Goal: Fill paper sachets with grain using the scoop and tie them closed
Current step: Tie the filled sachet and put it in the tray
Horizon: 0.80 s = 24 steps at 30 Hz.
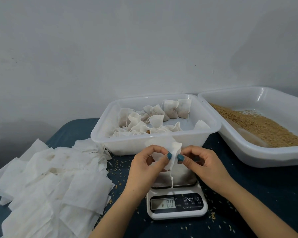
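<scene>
While both hands pinch one empty paper sachet (174,152) between them, the containers stand on their far side. Just beyond the fingers is a white plastic tub (120,145), rectangular with rounded corners, holding a loose heap of filled sachets (169,109), puffed and gathered at their necks, strings trailing. Beyond and to the outside of the right hand (199,162) a second white tub (248,152), tilted toward the first, holds a bed of golden-brown grain (258,126) that leaves part of its glossy floor bare.

The left hand (144,166) curls its fingers under the sachet, thumb on top; the right hand grips the sachet's folded edge between thumb and forefinger. The two thumbs, nails painted teal, lie close together. A thin white string (171,179) hangs straight down from the sachet.

Directly beneath the hands sits a white kitchen scale (177,203) with a brushed steel platform (179,177), its display reading 0.0. Outside the left hand spreads a wide pile of flat empty sachets (58,177), thin, fibrous and slightly translucent. Stray grains (120,169) dot the dark blue cloth (265,194) around both wrists.
</scene>
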Available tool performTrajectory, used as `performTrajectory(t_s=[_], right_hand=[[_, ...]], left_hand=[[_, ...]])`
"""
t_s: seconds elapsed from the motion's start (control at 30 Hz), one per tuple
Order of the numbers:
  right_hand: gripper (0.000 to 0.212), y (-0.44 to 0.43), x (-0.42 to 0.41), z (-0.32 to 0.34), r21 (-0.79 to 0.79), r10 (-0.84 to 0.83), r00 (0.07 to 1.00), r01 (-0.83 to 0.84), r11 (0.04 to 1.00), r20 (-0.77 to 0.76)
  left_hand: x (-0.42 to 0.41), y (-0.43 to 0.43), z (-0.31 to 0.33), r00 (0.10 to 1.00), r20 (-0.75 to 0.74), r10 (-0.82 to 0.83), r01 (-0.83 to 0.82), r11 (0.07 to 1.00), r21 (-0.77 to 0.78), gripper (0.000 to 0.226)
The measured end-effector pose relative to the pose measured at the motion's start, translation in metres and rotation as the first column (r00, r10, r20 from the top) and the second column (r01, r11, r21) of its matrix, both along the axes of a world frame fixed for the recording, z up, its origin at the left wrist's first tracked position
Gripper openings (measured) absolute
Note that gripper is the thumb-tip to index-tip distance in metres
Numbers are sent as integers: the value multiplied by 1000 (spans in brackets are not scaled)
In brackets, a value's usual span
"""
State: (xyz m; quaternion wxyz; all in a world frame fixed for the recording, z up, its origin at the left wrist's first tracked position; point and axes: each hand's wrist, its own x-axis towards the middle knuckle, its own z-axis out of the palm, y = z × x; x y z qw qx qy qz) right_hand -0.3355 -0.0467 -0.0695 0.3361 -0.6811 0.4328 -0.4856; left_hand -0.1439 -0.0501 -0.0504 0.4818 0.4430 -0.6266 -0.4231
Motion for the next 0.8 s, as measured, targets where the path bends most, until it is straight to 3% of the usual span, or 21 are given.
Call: performTrajectory(t_s=[0.17, 0.23, 0.37, 0.57, 0.67, 0.8], right_hand=[[13, 0, 0, 1, 9, -24, 999, 24, 1000, 23], [13, 0, 1, 2, 15, -42, 999, 42, 999, 15], [15, 1, 0, 0, 14, -59, 998, 59, 998, -8], [31, 0, -2, -1, 23, -79, 994, 81, 996, -77], [32, 1, -2, -1, 28, -66, 995, 69, 997, -81], [23, 4, 0, 3, 37, 3, 999, -1, 999, -54]], left_hand=[[1, 1, 3, 997, 34, 71, -66, 990, -125, 15], [2, 4, 2, 979, 133, 154, -120, 965, -232, 13], [2, 7, 1, 926, 231, 300, -159, 862, -481, 12], [4, 6, -1, 824, 309, 475, -140, 699, -702, 11], [7, 3, 1, 829, 340, 445, -55, 670, -741, 11], [10, 1, 1, 839, 464, 283, 176, 666, -725, 9]])
